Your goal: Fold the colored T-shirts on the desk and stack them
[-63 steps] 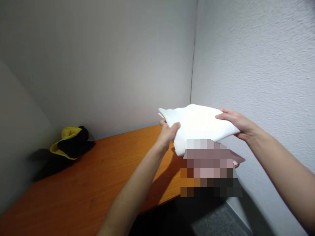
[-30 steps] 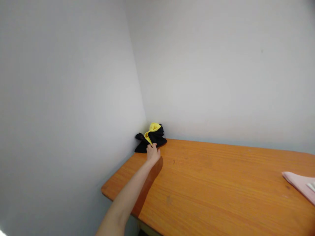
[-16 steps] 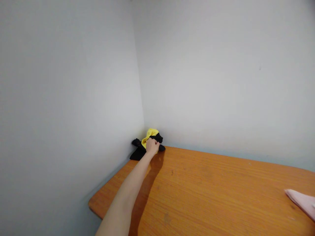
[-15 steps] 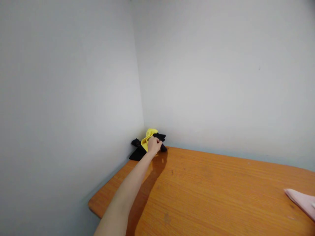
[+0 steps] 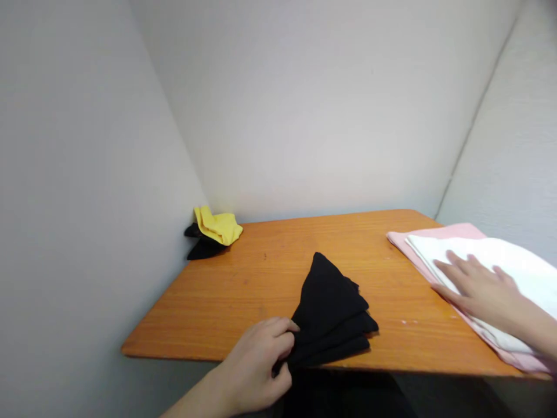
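Note:
At the table's near edge my left hand [image 5: 263, 363] is closed on the left side of a folded black cloth [image 5: 333, 307]. The cloth lies in several overlapping layers that fan out to the right, and its exact kind does not show. Over to the right, my right hand [image 5: 476, 290] lies with fingers spread on a folded white cloth [image 5: 500, 255]. Beneath the white cloth is a pink cloth [image 5: 456, 232], its edges showing along the back and left.
In the far left corner, a crumpled yellow cloth [image 5: 220, 226] rests on black cloth [image 5: 204, 248] against the walls. The orange-brown wooden table [image 5: 261, 284] meets the back wall [image 5: 304, 116]; its front edge runs just before me.
My left hand has come from the far left corner to the near edge with the black cloth. The view has swung right, and my right hand and the white cloth now show.

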Action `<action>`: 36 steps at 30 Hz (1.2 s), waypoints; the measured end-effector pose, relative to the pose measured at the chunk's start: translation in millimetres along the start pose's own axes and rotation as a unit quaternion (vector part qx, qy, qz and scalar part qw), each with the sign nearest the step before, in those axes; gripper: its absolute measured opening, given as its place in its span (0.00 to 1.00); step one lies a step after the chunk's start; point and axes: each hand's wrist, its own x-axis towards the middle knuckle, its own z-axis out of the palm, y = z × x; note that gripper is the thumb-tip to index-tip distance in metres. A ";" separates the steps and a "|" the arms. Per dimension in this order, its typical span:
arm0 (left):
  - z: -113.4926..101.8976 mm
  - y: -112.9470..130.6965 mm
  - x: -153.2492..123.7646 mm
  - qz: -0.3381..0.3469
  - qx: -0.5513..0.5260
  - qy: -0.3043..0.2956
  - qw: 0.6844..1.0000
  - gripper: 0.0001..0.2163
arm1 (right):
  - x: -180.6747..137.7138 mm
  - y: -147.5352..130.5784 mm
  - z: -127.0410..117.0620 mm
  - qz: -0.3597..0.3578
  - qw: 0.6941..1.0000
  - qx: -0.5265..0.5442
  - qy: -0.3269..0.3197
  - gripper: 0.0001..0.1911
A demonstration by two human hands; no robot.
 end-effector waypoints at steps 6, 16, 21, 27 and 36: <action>3.8 7.5 5.9 -0.060 0.075 0.038 0.995 0.17 | -8.2 -107.6 -39.7 -0.078 0.981 0.142 -0.110 0.16; 17.9 -29.3 26.2 -0.196 0.017 0.206 0.959 0.15 | -23.6 -204.1 -22.3 0.003 0.892 0.354 -0.281 0.14; 14.2 -55.2 -20.8 -0.338 0.064 0.156 0.926 0.15 | -26.1 -186.0 -23.6 0.021 0.884 0.386 -0.261 0.11; -8.2 -7.8 -10.0 -0.210 0.091 0.185 0.956 0.11 | 3.6 -174.3 -28.3 -0.048 0.907 0.366 -0.205 0.04; 49.7 57.9 29.8 0.047 -0.038 -0.013 0.998 0.25 | 23.7 -202.1 -26.4 0.005 0.983 0.117 -0.141 0.12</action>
